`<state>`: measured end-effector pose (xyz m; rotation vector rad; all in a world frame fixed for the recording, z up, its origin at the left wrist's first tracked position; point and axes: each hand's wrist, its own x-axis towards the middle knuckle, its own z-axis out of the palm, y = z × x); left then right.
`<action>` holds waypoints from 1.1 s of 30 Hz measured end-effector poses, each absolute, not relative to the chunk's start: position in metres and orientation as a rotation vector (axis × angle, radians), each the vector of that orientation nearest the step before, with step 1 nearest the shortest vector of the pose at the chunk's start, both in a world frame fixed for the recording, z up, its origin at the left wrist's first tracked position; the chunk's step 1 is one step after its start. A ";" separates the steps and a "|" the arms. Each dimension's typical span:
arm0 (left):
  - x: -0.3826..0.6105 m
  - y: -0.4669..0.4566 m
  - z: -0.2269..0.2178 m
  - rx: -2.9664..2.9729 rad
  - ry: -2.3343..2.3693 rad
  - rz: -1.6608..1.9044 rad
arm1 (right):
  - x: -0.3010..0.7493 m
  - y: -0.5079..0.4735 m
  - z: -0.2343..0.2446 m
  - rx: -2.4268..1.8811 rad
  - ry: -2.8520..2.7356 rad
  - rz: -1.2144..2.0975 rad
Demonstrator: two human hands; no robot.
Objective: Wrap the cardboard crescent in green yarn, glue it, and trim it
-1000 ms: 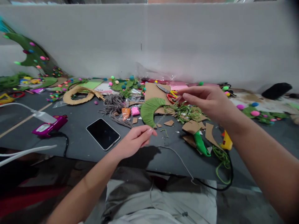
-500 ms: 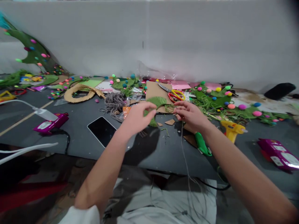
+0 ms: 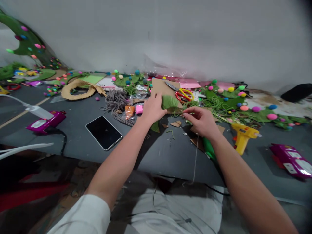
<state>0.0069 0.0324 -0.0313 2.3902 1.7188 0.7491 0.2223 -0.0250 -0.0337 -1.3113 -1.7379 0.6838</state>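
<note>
My left hand rests on a curved cardboard piece wrapped in green yarn, fingers closed over its top. My right hand sits just right of it, fingers pinched on a thin grey yarn strand that hangs down over the table edge toward my lap. Loose green yarn lies between the hands and the red-and-yellow scissors.
A phone lies left of my arm. A yellow glue gun, a green tool, and pink glue guns sit on the grey table. Pompoms, cardboard scraps and green felt shapes crowd the back.
My left hand moved forward onto the green-wrapped piece. My right hand came down and nearer to it with the strand. The camera view dipped slightly.
</note>
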 end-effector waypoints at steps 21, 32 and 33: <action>-0.003 -0.008 -0.001 2.440 1.201 0.431 | 0.226 -0.037 -0.026 -1.253 -1.799 0.720; -0.002 -0.017 -0.010 2.441 1.067 0.554 | 0.220 -0.043 -0.021 -1.165 -1.866 0.916; -0.003 -0.018 -0.011 2.439 1.062 0.571 | 0.221 -0.043 -0.020 -1.155 -1.857 0.927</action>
